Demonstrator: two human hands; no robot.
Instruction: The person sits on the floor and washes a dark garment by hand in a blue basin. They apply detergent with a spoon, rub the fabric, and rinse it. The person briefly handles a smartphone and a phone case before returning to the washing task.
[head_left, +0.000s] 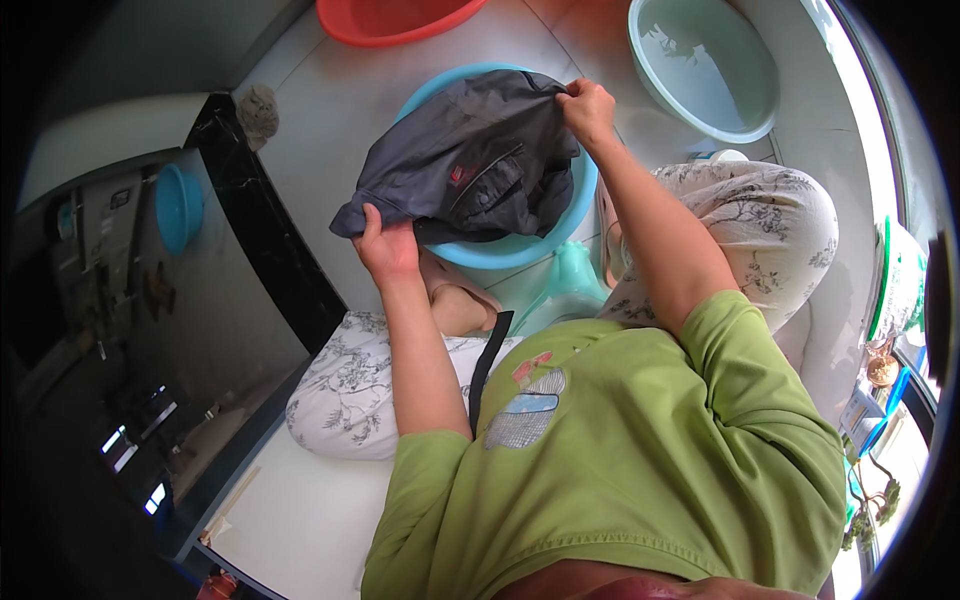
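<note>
A dark grey garment (450, 150) with a small red logo and a pocket is spread over a light-blue plastic basin (581, 225) on the tiled floor. My left hand (388, 244) grips its lower left end, thumb on top and the other fingers underneath. At the upper right, my right hand (589, 111) pinches the garment's edge between thumb and fingers. The cloth is stretched between both hands, and part of it hangs down into the basin. What lies under the cloth in the basin is hidden.
A red basin (397, 22) stands beyond the blue one. At the upper right is a pale basin (705, 67) holding water. A crumpled grey cloth (258, 117) lies by the dark stone edge at left. A turquoise plastic stool (571, 281) is between my legs.
</note>
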